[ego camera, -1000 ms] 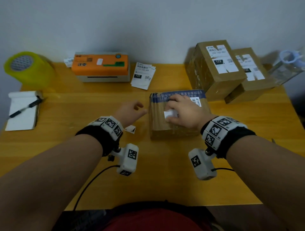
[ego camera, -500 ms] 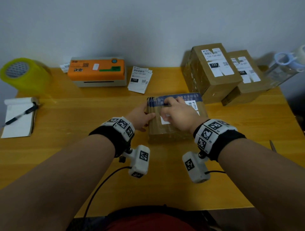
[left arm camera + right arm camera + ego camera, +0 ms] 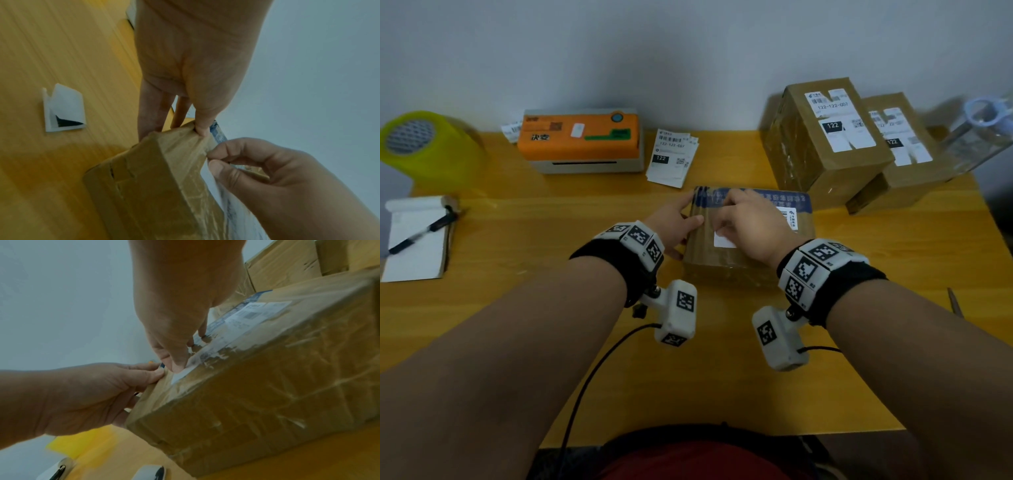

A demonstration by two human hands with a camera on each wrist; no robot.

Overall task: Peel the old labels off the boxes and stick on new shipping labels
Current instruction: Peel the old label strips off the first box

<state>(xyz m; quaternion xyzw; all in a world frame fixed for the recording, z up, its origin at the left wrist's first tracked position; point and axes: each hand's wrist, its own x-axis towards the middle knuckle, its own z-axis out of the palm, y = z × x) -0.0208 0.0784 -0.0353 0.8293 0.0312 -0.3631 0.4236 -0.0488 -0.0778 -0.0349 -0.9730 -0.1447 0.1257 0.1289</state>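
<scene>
A taped brown cardboard box [image 3: 743, 260] lies at the table's middle, with a blue strip along its far edge. My left hand [image 3: 688, 214] grips its left edge, thumb [image 3: 202, 129] on the top rim and fingers down the side. My right hand [image 3: 726, 221] is on top of the box and pinches the edge of the old white label [image 3: 724, 240] between thumb [image 3: 179, 366] and forefinger. The label [image 3: 236, 324] is partly torn, with ragged white remains along the box top. A stack of new shipping labels [image 3: 671, 157] lies behind the box.
An orange label printer [image 3: 582, 137] stands at the back. Two labelled boxes [image 3: 828, 137] [image 3: 900, 147] stand back right beside a clear container [image 3: 983, 130]. A yellow tape roll [image 3: 421, 144] and a notepad with pen [image 3: 414, 240] are at left. A torn label scrap [image 3: 63, 110] lies beside the box.
My left hand has moved right from the table beside the scrap onto the box's left edge. My right hand has stayed on the label on the box top.
</scene>
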